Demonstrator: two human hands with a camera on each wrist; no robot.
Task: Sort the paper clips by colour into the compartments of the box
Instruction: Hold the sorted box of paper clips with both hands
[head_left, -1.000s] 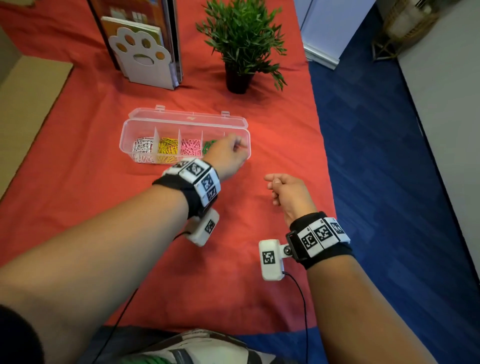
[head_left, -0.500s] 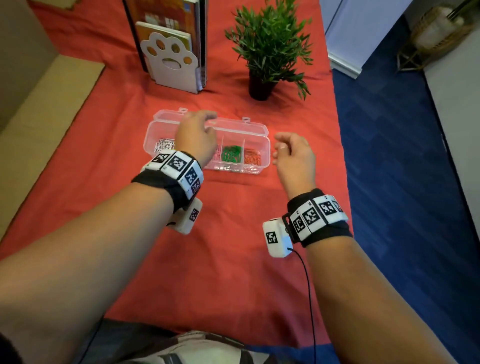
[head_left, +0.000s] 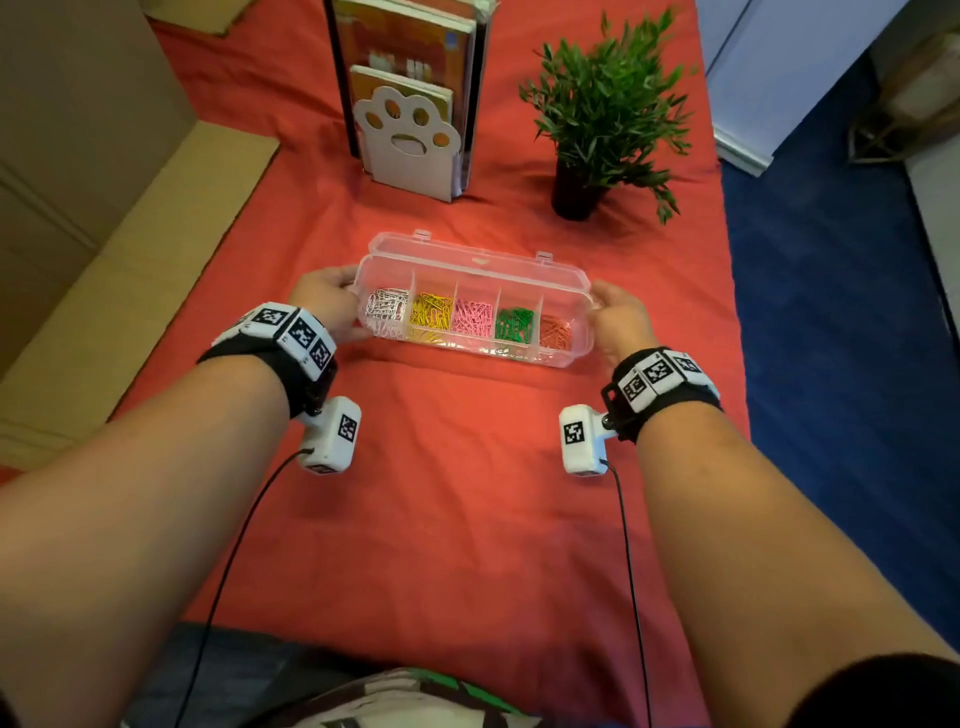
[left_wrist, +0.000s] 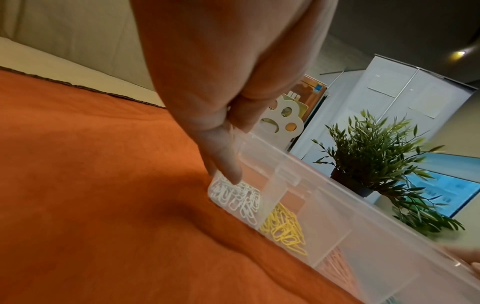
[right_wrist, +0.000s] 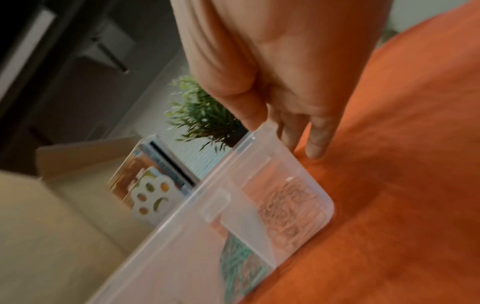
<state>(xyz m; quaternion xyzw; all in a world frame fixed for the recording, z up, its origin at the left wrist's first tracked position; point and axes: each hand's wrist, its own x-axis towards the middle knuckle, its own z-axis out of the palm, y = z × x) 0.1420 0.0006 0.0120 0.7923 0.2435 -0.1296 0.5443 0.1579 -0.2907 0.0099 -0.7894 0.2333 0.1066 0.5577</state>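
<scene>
Hands now flank the box (head_left: 563, 358): left hand (head_left: 327, 301) and right hand (head_left: 621, 317) grip its ends, lid closed since earlier.

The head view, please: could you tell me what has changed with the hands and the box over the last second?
The left hand left the compartments and moved to the left end of the box; the right hand, earlier curled on the cloth in front, reached forward to the right end. Both now hold the box, whose lid looks lowered. The paper clips stay sorted by colour; bookend and plant are unmoved.
</scene>
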